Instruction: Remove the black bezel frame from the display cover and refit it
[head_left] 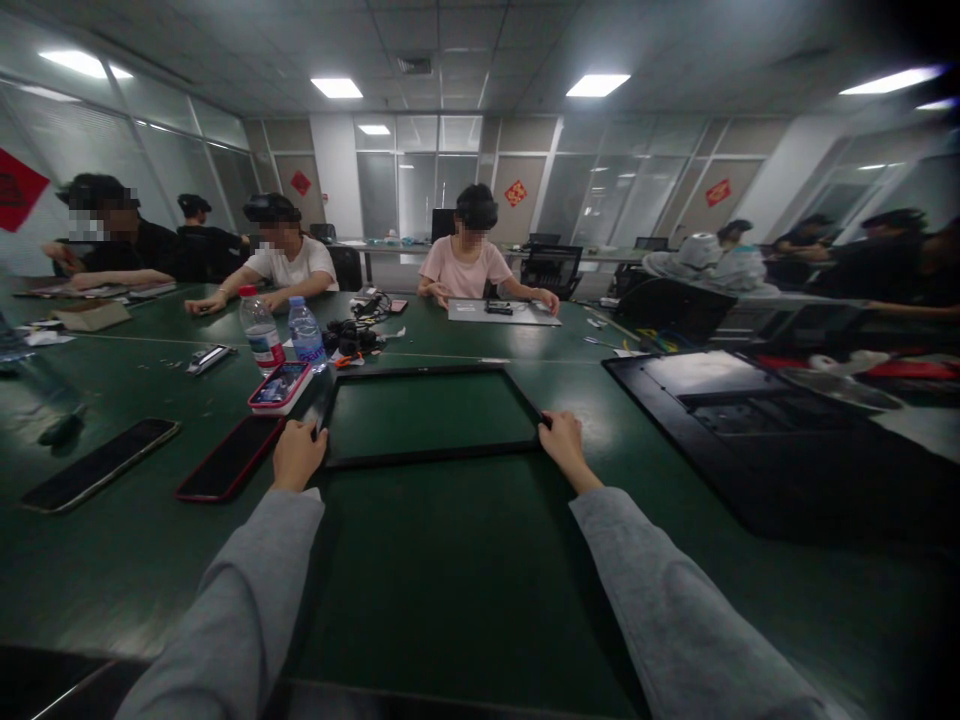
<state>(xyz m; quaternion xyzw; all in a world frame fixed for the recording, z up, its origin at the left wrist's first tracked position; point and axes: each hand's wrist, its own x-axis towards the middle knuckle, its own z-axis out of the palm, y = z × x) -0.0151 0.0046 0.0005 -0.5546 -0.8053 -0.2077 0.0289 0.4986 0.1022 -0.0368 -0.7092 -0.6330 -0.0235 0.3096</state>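
A thin black rectangular frame [427, 372] lies flat on the green table [450, 560], with the table showing through its middle. My left hand [297, 453] grips its near left corner with curled fingers. My right hand [562, 440] holds the near right corner, fingers closed on the edge. Both arms in grey sleeves reach forward from the bottom of the view.
Three phones lie to the left: one in a red case [229, 458], one black [101, 463], one lit on a box [280, 386]. Two water bottles [262, 331] stand behind them. A large black panel [750, 430] lies to the right. Several people sit across the table, and cables [352, 335] are piled near them.
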